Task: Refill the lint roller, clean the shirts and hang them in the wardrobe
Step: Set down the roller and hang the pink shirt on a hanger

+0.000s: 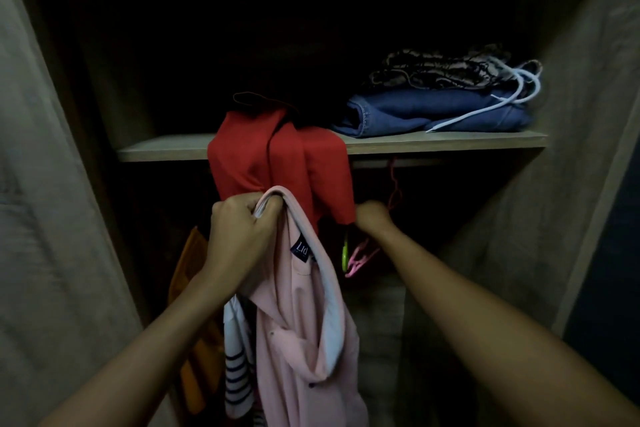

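Note:
I face into a dark wardrobe (52,218). My left hand (239,225) is closed on the collar of a pale pink shirt (304,340), which hangs down from my grip below the shelf. My right hand (372,215) reaches under the shelf, just behind the hem of a red garment (277,156) that drapes over the shelf edge; its fingers are curled, and what they grip is hidden. Pink hangers (360,256) and a green hanger (345,253) dangle just below that hand.
A wooden shelf (450,140) carries folded blue jeans (433,113) with a patterned garment (443,69) on top. Below on the left hang an orange garment (194,322) and a striped white top (237,374). Wardrobe walls close in on both sides.

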Demonstrator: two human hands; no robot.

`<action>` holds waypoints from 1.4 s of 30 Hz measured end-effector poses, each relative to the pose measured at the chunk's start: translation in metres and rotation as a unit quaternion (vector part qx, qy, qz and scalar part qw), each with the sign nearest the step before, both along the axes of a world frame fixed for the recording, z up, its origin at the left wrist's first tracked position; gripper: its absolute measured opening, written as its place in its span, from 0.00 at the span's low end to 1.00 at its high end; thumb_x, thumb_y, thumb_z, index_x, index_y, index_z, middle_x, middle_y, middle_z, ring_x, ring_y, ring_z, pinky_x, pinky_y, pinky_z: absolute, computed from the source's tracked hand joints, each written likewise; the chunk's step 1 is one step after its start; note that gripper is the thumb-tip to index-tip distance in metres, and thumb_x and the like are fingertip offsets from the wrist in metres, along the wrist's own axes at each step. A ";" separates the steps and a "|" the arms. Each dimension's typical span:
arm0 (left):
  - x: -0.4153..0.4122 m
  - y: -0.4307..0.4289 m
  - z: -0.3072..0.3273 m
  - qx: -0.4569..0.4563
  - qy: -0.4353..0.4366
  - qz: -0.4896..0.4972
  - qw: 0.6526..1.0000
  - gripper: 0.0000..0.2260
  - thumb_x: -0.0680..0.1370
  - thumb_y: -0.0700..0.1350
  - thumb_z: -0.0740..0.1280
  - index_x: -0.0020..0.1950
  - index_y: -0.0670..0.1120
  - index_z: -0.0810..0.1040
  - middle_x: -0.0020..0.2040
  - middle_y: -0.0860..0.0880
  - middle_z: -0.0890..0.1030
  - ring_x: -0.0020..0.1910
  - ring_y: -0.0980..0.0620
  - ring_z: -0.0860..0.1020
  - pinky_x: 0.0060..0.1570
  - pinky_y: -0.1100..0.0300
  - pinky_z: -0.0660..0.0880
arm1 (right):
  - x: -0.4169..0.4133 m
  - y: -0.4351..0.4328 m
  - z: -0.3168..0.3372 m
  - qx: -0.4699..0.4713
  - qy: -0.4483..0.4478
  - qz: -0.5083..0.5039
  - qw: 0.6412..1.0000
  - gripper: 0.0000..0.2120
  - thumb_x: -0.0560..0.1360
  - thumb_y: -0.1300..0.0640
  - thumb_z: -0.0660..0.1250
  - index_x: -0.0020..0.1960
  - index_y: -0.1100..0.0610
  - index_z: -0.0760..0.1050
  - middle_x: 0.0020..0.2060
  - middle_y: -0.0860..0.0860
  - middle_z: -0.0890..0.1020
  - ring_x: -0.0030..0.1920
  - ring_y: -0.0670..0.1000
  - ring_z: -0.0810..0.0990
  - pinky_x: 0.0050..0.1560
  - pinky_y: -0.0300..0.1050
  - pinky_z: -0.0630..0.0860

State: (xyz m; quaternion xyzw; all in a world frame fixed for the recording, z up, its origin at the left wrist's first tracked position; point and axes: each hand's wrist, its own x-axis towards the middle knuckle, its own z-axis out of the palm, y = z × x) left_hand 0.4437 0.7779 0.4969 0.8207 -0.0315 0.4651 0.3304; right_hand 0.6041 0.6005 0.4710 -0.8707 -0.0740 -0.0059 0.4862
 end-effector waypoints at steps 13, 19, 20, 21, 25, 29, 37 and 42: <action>-0.012 -0.009 0.005 -0.008 0.018 -0.030 0.999 0.24 0.79 0.45 0.68 0.26 0.47 0.62 0.21 0.52 0.64 0.23 0.57 0.63 0.28 0.56 0.61 | -0.059 -0.046 -0.018 0.215 0.033 0.033 0.975 0.16 0.79 0.70 0.56 0.66 0.64 0.70 0.42 0.58 0.82 0.25 0.45 0.81 0.22 0.37 0.75; -0.036 -0.011 0.010 -0.019 0.026 -0.040 0.999 0.24 0.79 0.47 0.67 0.25 0.46 0.63 0.22 0.51 0.62 0.24 0.56 0.63 0.30 0.54 0.62 | -0.139 -0.069 -0.054 0.268 -0.016 -0.022 0.963 0.14 0.76 0.73 0.58 0.60 0.69 0.74 0.32 0.54 0.79 0.20 0.43 0.70 0.19 0.34 0.63; -0.041 -0.013 0.010 -0.020 0.028 -0.042 0.999 0.24 0.79 0.47 0.67 0.25 0.46 0.64 0.22 0.51 0.62 0.24 0.56 0.63 0.31 0.54 0.63 | -0.155 -0.073 -0.058 0.292 -0.014 -0.033 0.956 0.14 0.76 0.73 0.57 0.58 0.69 0.74 0.31 0.54 0.78 0.20 0.44 0.69 0.19 0.34 0.61; -0.045 -0.014 0.009 -0.021 0.031 -0.043 0.998 0.23 0.79 0.47 0.67 0.25 0.45 0.64 0.22 0.51 0.63 0.25 0.56 0.64 0.31 0.54 0.63 | -0.170 -0.077 -0.063 0.311 -0.010 -0.044 0.949 0.13 0.76 0.73 0.56 0.57 0.68 0.75 0.29 0.55 0.77 0.19 0.45 0.69 0.18 0.35 0.60; -0.062 -0.019 0.004 -0.034 0.045 -0.054 0.997 0.24 0.78 0.48 0.66 0.25 0.46 0.64 0.23 0.51 0.62 0.24 0.56 0.63 0.29 0.54 0.63 | -0.227 -0.095 -0.079 0.354 -0.014 -0.081 0.932 0.12 0.75 0.74 0.54 0.45 0.63 0.74 0.28 0.57 0.73 0.19 0.47 0.69 0.19 0.35 0.58; -0.077 -0.030 -0.002 -0.032 0.051 -0.072 0.996 0.24 0.78 0.49 0.66 0.25 0.46 0.61 0.24 0.50 0.60 0.25 0.54 0.61 0.29 0.53 0.60 | -0.272 -0.113 -0.090 0.365 -0.017 -0.096 0.926 0.14 0.76 0.72 0.54 0.42 0.57 0.70 0.27 0.51 0.68 0.24 0.47 0.63 0.22 0.35 0.56; -0.100 -0.065 0.007 0.014 0.098 -0.066 0.993 0.21 0.79 0.48 0.67 0.29 0.38 0.71 0.25 0.44 0.65 0.27 0.51 0.65 0.32 0.51 0.63 | -0.302 -0.149 -0.074 0.295 -0.106 -0.049 0.948 0.22 0.77 0.43 0.67 0.43 0.64 0.77 0.27 0.59 0.63 0.24 0.51 0.61 0.25 0.40 0.56; -0.115 -0.097 0.017 -0.003 0.111 -0.058 0.992 0.21 0.79 0.47 0.68 0.29 0.37 0.74 0.26 0.43 0.64 0.29 0.52 0.64 0.31 0.52 0.61 | -0.304 -0.184 -0.078 0.362 -0.122 -0.075 0.921 0.16 0.79 0.49 0.66 0.39 0.57 0.80 0.26 0.54 0.60 0.23 0.47 0.59 0.24 0.37 0.56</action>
